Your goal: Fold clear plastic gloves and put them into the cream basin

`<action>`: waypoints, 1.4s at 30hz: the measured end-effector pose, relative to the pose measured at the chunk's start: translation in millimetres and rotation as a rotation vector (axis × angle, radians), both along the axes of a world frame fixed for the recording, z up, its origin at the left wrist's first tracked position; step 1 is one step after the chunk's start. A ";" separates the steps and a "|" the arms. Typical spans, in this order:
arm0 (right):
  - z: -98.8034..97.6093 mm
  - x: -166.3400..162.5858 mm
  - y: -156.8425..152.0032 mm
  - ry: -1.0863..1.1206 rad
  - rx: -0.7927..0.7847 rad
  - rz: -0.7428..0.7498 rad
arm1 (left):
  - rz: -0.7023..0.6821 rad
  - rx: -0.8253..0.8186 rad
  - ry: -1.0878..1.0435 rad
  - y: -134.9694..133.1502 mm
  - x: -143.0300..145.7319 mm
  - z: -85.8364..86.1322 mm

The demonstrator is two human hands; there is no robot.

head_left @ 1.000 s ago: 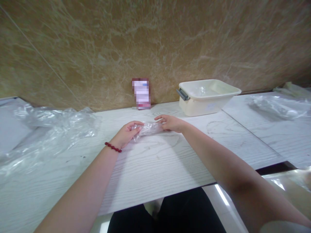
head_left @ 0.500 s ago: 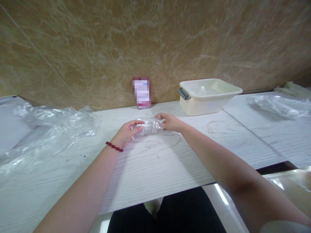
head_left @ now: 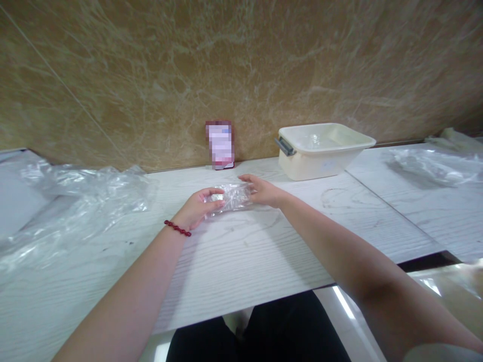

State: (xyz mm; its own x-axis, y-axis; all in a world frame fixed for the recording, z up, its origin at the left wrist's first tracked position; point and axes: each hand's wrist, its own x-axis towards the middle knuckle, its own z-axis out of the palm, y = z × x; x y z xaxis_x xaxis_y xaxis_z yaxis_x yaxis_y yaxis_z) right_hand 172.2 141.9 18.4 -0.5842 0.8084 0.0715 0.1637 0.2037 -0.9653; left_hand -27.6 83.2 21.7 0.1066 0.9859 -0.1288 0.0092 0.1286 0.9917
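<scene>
A small roll of clear plastic film [head_left: 231, 197] lies on the white wood-grain table [head_left: 241, 261], a little in front of the wall. My left hand [head_left: 198, 207], with a red bead bracelet at the wrist, grips the roll's left end with curled fingers. My right hand [head_left: 264, 191] holds the right end, fingers bent over the top of the plastic. Both forearms reach forward from the near edge of the table.
A cream plastic basin [head_left: 320, 149] with a grey handle stands at the back right. A small blurred card [head_left: 219, 144] leans on the marble wall. Crumpled clear plastic sheets [head_left: 75, 201] lie at the left, and more plastic [head_left: 430, 166] lies on the right table.
The plastic roll has turned slightly away from me under both hands. My right fingers have shifted further over its top. The arms have hardly moved.
</scene>
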 end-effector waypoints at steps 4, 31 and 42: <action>-1.4 0.7 0.7 -0.037 0.070 0.070 | -0.017 0.014 0.006 0.1 0.5 -0.6; 3.2 -4.3 -1.0 0.216 -0.164 -0.035 | 0.008 0.095 0.078 0.3 1.0 -1.2; -1.2 3.6 4.0 0.117 -0.041 -0.002 | -0.033 0.174 0.158 2.5 -3.3 -3.7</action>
